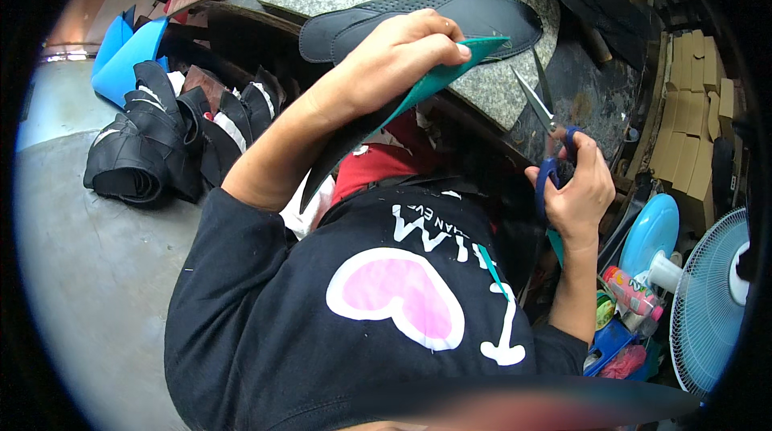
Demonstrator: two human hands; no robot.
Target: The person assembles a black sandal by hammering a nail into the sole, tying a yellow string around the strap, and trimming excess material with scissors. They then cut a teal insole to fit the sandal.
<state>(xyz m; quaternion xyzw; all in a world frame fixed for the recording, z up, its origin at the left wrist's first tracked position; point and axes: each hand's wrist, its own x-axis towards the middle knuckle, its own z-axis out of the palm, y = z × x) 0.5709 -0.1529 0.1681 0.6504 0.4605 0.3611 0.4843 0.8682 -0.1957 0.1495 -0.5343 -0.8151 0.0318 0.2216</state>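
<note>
My left hand (402, 49) pinches a long, flexible piece of sheet material (434, 84), green on one face and black on the other. Its black end hangs down toward my lap. In my right hand (583, 194) is a pair of scissors (552, 127) with blue handles; the blades are spread, point away from me and stand apart from the piece. Just beyond my left hand, black sole-shaped pieces (515, 19) with stitched edges and small holes lie on a speckled stone slab (507, 97).
Bundled black pieces (133, 162) and a folded blue sheet (133, 57) are at the left. A fan (708, 302), a pink-labelled bottle (631, 293) and stacked cardboard (683, 141) stand at the right. A thin green strip (493, 272) lies on my shirt.
</note>
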